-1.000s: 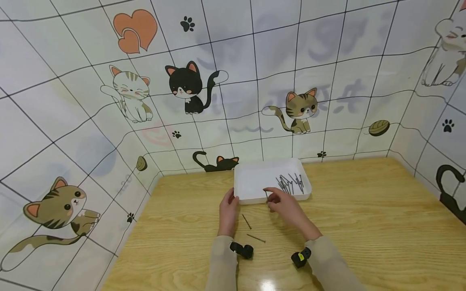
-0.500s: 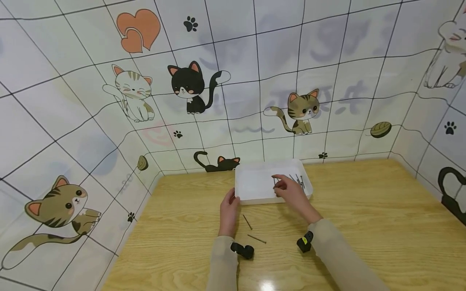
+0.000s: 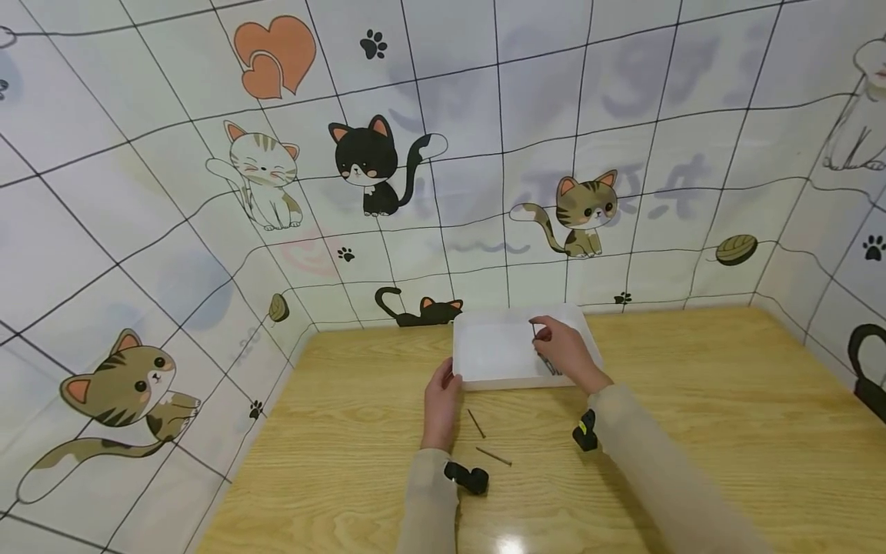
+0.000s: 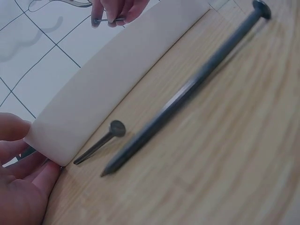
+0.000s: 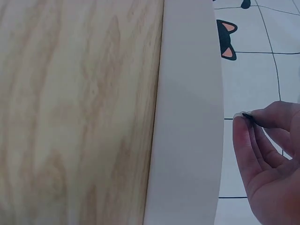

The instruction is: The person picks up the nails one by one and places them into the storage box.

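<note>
A white shallow tray (image 3: 512,382) stands near the back of the wooden table. My left hand (image 3: 441,404) grips its near left corner, thumb by the rim in the left wrist view. Over the right part of the tray, my right hand (image 3: 571,352) pinches a nail (image 3: 534,331) between thumb and fingertips. Several loose nails (image 3: 550,365) lie in the tray, mostly hidden behind that hand. Two more lie on the table before the tray: a farther nail (image 3: 476,423) and a nearer nail (image 4: 183,93), which looks large in the left wrist view.
The wooden table (image 3: 332,462) meets a wall covering (image 3: 477,185) printed with cats and grid lines behind the tray. Black wrist cameras sit on both sleeves, one at the left wrist camera (image 3: 467,477) and one at the right wrist camera (image 3: 584,431).
My right hand has moved from the tray's front edge farther back and right over the tray, carrying the pinched nail. My left hand stays at the corner. The head view has shifted slightly.
</note>
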Available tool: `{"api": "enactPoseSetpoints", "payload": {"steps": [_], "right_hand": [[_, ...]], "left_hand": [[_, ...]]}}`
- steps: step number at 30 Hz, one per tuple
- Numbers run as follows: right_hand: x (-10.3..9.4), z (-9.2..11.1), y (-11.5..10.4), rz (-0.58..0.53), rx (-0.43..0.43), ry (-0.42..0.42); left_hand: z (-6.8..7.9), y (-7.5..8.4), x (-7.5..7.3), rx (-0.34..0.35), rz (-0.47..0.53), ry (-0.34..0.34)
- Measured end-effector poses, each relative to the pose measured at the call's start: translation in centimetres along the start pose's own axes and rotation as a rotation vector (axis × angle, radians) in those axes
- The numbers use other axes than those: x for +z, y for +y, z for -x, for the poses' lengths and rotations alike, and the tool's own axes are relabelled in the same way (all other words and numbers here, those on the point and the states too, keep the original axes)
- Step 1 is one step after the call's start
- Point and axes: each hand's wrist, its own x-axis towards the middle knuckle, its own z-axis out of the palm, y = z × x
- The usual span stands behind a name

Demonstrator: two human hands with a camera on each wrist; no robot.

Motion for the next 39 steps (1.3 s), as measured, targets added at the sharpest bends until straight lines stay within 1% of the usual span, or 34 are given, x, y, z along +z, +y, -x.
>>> {"api": "enactPoseSetpoints", "payload": {"steps": [6,10,14,18,24,27,33,39], "right_hand": [[0.2,-1.6,0.5,0.111,-0.003,-0.043],[0.6,-2.2,0.9,0.187,0.023,-0.081],[1.3,-2.5,1.0,0.200,0.067,-0.131],[1.8,-2.6,0.9,0.204,0.076,-0.161],[1.7,-2.8,1.0,0.260,0.059,-0.145],[1.5,-2.8,1.1,0.290,0.059,-0.152],[1.3,-3.2,1.1,0.326,0.078,-0.176],[1.7,-3.8,1.3,0.335,0.097,-0.188]], "left_hand": [[0.0,0.0,0.0,0.012,-0.008,0.009],[0.0,0.0,-0.1,0.017,-0.014,0.004],[-0.1,-0.1,-0.3,0.008,-0.019,0.005],[-0.2,-0.3,-0.5,0.010,-0.019,0.009],[-0.4,-0.3,-0.2,0.005,0.011,-0.001],[-0.3,-0.5,0.1,0.004,0.021,-0.001],[-0.3,-0.2,0.2,-0.002,-0.005,0.020],[-0.3,0.0,0.0,-0.004,0.005,0.024]]}}
